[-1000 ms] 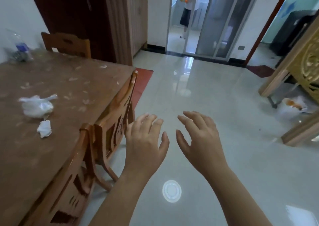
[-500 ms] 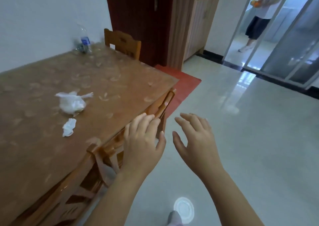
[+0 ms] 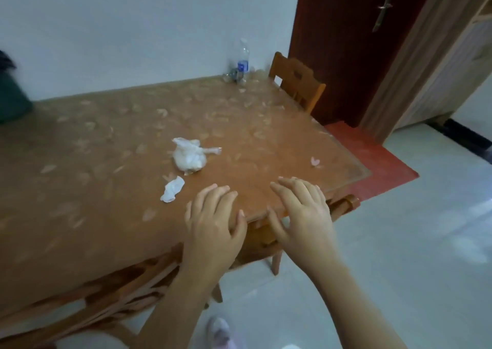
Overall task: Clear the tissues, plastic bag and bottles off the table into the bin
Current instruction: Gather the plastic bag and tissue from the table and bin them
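A knotted white plastic bag [image 3: 189,155] lies near the middle of the wooden table [image 3: 80,188]. A crumpled white tissue [image 3: 172,189] lies just in front of it, to the left. A clear water bottle [image 3: 242,60] with a blue label stands at the far corner by the wall, with a crushed clear bottle [image 3: 232,75] beside it. My left hand [image 3: 213,224] hovers open over the table's near edge, right of the tissue. My right hand [image 3: 302,212] is open beside it, over the table's corner. Both hold nothing.
A dark green bin [image 3: 12,93] shows at the far left edge, blurred. Wooden chairs are tucked in at the near side [image 3: 343,204] and the far end [image 3: 296,82]. A dark red door [image 3: 354,42] and a red mat [image 3: 372,162] lie beyond the table.
My view has swung left and closer to the table. Both hands, which were over the floor and chair, are now over the table's near edge. The bin has come into view.
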A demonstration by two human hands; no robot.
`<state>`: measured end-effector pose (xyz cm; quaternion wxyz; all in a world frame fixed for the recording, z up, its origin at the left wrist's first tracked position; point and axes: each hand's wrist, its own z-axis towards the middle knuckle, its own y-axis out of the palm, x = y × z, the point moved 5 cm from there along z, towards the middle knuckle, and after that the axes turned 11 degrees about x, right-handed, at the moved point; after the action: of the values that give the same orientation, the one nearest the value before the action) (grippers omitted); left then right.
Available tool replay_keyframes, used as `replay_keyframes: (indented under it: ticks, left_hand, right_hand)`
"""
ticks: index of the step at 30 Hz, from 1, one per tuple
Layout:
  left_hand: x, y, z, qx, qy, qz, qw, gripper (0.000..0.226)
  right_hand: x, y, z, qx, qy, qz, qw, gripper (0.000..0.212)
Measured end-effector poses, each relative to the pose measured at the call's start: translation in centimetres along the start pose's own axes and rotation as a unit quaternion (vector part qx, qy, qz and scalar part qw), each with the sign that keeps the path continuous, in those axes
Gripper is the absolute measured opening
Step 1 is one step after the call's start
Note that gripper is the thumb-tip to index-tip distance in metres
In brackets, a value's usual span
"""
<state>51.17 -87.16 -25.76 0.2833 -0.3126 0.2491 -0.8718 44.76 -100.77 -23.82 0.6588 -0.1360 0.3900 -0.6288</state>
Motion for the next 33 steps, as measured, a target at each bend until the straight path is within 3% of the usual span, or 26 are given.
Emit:
replay_keyframes:
  ticks: [13, 18, 28, 33]
  left_hand:
    - [-16.8, 6.2, 5.7, -0.012, -0.154, 0.067, 0.986, 0.04]
    - [-22.2, 9.1, 4.9, -0.051, -0.216, 0.08, 0.972, 0.041]
    - [-28.6, 14.9, 2.7, -0.091, -0.315, 0.082, 0.941, 0.042]
    - [-29.7, 16.6, 1.6, -0.111, -0.323, 0.08, 0.936, 0.043]
  right_hand:
    - [-2.9, 19.0, 10.4, -0.11, -0.07, 0.068, 0.989, 0.043]
    - [-2.9, 25.2, 11.3, -0.15, -0.069, 0.1, 0.981, 0.04]
    - [-1.3, 36.3, 11.9, -0.214, -0.067, 0.093, 0.97, 0.047]
    - [-1.2, 39.9, 11.6, -0.244, -0.082, 0.091, 0.962, 0.056]
